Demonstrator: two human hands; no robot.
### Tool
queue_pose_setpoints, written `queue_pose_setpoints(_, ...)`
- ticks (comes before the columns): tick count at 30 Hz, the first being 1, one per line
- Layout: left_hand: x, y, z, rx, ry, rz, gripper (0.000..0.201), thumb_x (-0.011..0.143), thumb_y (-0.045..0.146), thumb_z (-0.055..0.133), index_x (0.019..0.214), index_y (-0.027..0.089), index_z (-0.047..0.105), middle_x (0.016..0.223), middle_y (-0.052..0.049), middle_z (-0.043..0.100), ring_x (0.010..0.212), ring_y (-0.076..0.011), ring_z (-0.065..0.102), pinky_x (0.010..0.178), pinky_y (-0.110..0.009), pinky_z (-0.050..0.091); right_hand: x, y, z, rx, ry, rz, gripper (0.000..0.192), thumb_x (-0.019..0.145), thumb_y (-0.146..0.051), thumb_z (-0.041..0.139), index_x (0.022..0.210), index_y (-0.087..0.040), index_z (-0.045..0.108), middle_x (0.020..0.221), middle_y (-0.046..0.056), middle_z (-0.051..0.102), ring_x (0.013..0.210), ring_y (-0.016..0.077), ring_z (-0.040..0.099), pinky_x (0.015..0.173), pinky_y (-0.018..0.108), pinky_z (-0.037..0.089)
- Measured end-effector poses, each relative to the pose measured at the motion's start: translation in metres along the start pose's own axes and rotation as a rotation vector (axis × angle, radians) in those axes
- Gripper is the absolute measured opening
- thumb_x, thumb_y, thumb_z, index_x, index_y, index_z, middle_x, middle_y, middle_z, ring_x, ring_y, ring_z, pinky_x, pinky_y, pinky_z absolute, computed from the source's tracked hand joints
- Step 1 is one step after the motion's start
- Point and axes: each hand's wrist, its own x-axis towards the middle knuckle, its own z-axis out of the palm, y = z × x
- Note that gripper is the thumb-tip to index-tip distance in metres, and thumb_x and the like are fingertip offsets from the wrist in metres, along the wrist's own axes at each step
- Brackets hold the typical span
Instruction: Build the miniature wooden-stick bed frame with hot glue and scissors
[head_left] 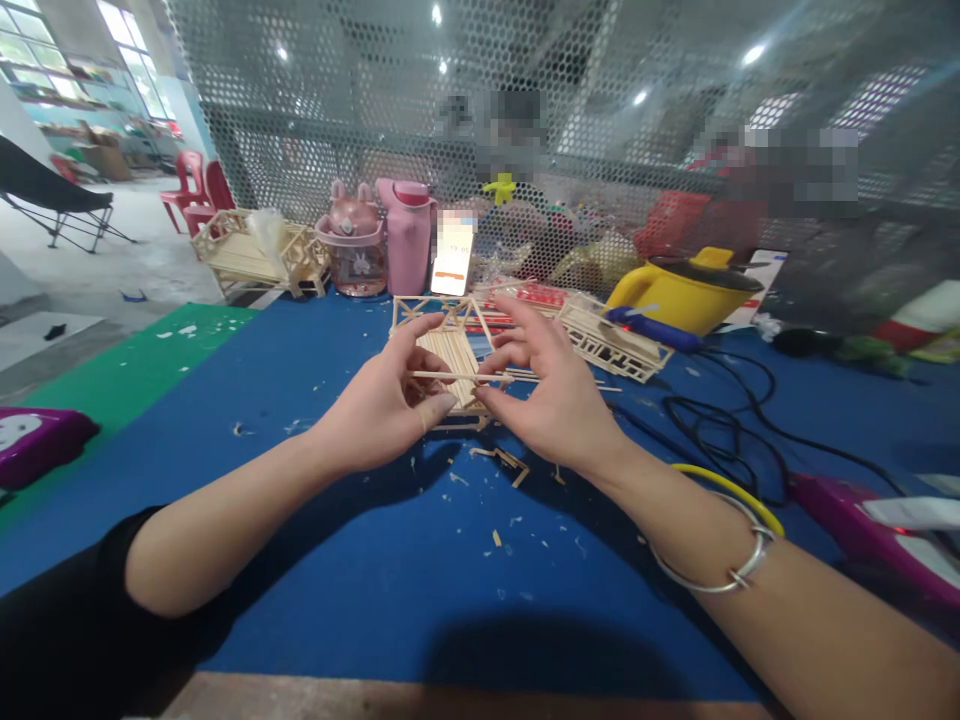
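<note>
wooden stick (461,376): thin, pale and straight, level between both hands, above the slatted model.
right hand (551,390): pinched the stick between thumb and fingertips.
left hand (386,400): curled about its other end; whether it gripped could not be told.
slatted model (454,350): ribbed deck, lattice rail, partly hidden by fingers.
blue tabletop (360,590): smooth, strewn with splinters.
mesh panel (300,110): round-holed; shapes behind it were blurred.

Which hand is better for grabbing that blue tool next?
Probably the right hand: the blue tool lies on that side, closer to it than to the left hand. Both hands seem busy with the thin stick, though.
</note>
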Motion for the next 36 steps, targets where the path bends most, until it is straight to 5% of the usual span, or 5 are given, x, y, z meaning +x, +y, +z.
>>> queue_pose_setpoints(36,-0.001,-0.002,0.001,0.064,-0.015,-0.005,0.06,0.077,0.019,0.064,0.131,0.019,0.039,0.098,-0.006,0.058,0.088,-0.018,0.065,0.075,-0.031,0.055,0.001,0.011,0.001,0.125,-0.058,0.007,0.074,0.074,-0.017,0.064,0.139,-0.027,0.031,0.078,-0.002,0.067,0.108,0.0236,0.056,0.101,0.05,0.033)
